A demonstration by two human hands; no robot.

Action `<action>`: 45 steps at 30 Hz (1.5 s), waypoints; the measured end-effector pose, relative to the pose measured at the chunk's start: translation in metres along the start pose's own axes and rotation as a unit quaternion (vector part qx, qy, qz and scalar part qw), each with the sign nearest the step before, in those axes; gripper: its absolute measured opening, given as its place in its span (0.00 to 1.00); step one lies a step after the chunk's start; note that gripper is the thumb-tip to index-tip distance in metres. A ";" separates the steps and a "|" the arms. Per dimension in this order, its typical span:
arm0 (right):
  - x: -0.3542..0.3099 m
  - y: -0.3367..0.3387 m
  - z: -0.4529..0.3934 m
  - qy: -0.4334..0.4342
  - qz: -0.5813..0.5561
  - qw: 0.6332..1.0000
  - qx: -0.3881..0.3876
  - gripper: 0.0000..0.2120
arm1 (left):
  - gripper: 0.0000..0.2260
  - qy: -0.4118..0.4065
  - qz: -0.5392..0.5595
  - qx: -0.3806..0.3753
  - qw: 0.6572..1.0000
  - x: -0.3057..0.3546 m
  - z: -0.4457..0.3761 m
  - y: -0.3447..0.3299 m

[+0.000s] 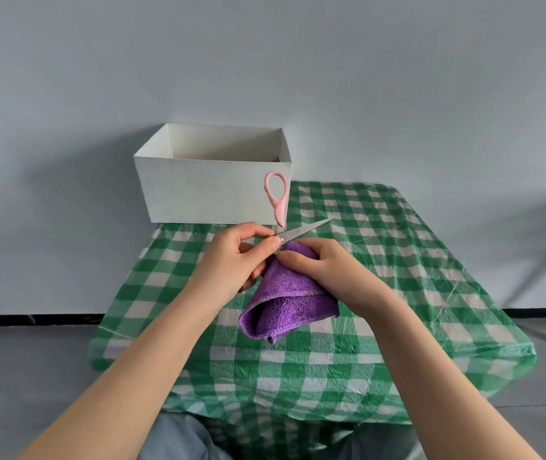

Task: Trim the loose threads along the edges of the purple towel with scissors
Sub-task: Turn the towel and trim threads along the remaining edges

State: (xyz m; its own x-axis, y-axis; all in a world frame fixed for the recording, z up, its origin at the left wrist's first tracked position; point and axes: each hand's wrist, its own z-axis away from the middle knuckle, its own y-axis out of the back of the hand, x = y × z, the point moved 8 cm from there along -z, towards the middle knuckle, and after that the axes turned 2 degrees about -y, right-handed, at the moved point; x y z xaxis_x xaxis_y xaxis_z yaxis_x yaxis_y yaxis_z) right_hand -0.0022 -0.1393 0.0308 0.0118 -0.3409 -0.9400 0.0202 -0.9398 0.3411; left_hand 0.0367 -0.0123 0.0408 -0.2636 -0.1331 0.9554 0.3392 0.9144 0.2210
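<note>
The likeliest slip here is a nick — the scissors (293, 229) are open, one blade pointing right and the pink handle loop standing up, and the fingertips of both hands sit right at the pivot. If the blades close while the towel's bunched corner is pushed between them, they could bite the hem or a finger rather than a stray thread. No loose thread can be made out at this size.

The left hand (231, 257) pinches the scissors near the pivot with curled fingers. The right hand (323, 270) grips the top corner of the purple towel (286, 303), fingers curled round it.

The towel hangs folded between the hands, its lower fold drooping above the checked tabletop (381, 327) — whether it touches is unclear. A white box (205, 194) stands behind.
</note>
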 end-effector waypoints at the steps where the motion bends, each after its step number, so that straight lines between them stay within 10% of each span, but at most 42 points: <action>1: 0.000 0.001 0.001 -0.006 0.009 1.000 -0.010 0.06 | 0.01 0.006 0.013 0.003 1.000 -0.001 0.001 -0.001; 11: 0.019 0.021 0.016 -0.069 0.159 0.984 -0.050 0.12 | 0.05 0.044 0.083 0.087 0.992 -0.017 -0.007 0.026; 16: -0.010 0.076 0.028 -0.005 0.069 0.987 0.144 0.08 | 0.02 -0.012 -0.156 -0.041 0.987 -0.003 -0.012 0.024; 20: -0.047 0.085 0.021 0.130 0.249 0.938 0.202 0.10 | 0.01 -0.031 -0.222 -0.083 0.971 0.000 -0.010 0.016; 31: -0.025 0.042 -0.005 0.053 0.172 0.980 0.082 0.13 | 0.02 -0.035 -0.174 -0.115 0.977 0.013 -0.001 -0.003; 38: -0.029 0.025 -0.006 0.084 0.317 0.944 0.045 0.23 | 0.02 0.012 -0.127 -0.099 0.987 0.007 -0.002 -0.006; 45: -0.024 0.019 -0.007 0.035 0.272 0.959 -0.070 0.11 | 0.03 0.012 -0.140 -0.131 0.981 0.010 0.002 -0.009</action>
State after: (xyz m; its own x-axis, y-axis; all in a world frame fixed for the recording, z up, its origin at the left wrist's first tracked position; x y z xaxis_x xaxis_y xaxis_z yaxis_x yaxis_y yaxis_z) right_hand 0.0046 -0.1487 0.0598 0.1256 -0.7733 -0.6215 0.1268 -0.6088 0.7831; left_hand 0.0293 -0.0215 0.0476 -0.3597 -0.3761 0.8539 0.4777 0.7119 0.5148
